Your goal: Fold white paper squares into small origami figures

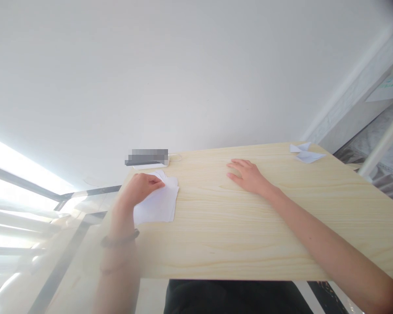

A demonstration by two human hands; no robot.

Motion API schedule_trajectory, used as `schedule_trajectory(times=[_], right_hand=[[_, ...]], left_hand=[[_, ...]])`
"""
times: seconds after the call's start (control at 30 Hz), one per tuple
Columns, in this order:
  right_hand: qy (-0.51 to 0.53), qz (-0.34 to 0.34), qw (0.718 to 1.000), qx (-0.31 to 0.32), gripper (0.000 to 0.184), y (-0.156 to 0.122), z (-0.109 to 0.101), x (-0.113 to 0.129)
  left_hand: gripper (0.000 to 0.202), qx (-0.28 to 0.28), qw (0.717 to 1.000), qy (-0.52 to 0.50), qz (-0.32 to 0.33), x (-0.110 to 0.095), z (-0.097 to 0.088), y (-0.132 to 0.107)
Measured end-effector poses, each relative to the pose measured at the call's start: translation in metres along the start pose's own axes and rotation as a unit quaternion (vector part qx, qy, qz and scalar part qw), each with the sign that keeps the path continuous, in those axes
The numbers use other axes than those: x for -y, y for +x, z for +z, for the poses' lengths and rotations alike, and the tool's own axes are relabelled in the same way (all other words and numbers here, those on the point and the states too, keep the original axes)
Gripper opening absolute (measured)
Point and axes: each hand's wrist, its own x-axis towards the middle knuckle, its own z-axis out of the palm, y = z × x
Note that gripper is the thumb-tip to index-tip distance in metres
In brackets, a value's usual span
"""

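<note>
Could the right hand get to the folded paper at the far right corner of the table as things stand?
Probably yes: the right hand lies flat on the bare table, holding nothing, and no object lies between it and the folded paper.

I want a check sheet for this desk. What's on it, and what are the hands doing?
Surface: pale wooden table, bare in the middle.
Job's things: stack of white paper near the left edge.
Clutter: folded paper pieces at the far right corner; a blurred flat object at the far edge.
Hands: left hand rests on the stack, fingers curled; right hand lies flat on the table, holding nothing.
Cables: nothing seen.
Surroundings: white wall behind.
</note>
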Motion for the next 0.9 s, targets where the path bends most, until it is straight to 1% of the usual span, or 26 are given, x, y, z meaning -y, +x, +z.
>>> schedule_trajectory(times=[0.1,0.2,0.3,0.4,0.47,0.57,0.63,0.73,0.8,0.83,0.9], right_hand=[[0.000,0.001,1.000,0.001,0.044,0.000,0.000,0.000],[-0.001,0.002,1.000,0.001,0.043,0.000,0.000,0.001],[-0.002,0.001,1.000,0.001,0.043,0.000,0.000,0.001],[-0.004,0.000,1.000,0.003,0.044,0.000,-0.001,0.001],[-0.005,0.000,1.000,0.004,0.045,0.000,-0.001,0.001],[-0.006,-0.001,1.000,0.003,0.045,0.000,-0.002,0.001],[-0.005,-0.001,1.000,0.003,0.045,0.000,-0.002,0.001],[-0.002,0.001,1.000,0.004,0.045,0.000,-0.002,0.002],[0.001,0.003,1.000,0.004,0.045,0.000,-0.002,0.002],[0.002,0.003,1.000,0.004,0.045,-0.001,-0.002,0.002],[0.005,0.004,1.000,0.005,0.045,-0.001,-0.002,0.003]], left_hand=[[0.027,-0.040,0.999,-0.017,-0.008,-0.003,0.000,-0.002],[0.027,-0.109,0.994,-0.022,0.006,-0.007,0.000,-0.003],[0.028,-0.175,0.984,-0.014,0.041,-0.014,0.002,-0.003],[0.028,-0.243,0.966,0.014,0.090,-0.027,0.009,-0.003],[0.027,-0.261,0.954,0.028,0.144,-0.038,0.018,-0.002],[0.026,-0.224,0.946,0.051,0.230,-0.055,0.037,0.000],[0.026,-0.169,0.943,0.059,0.280,-0.065,0.051,0.002],[0.028,-0.090,0.939,0.044,0.328,-0.076,0.066,0.003],[0.030,-0.048,0.936,0.019,0.349,-0.078,0.069,0.004],[0.031,-0.042,0.937,0.011,0.347,-0.078,0.069,0.005],[0.032,-0.060,0.941,0.003,0.334,-0.073,0.068,0.008]])
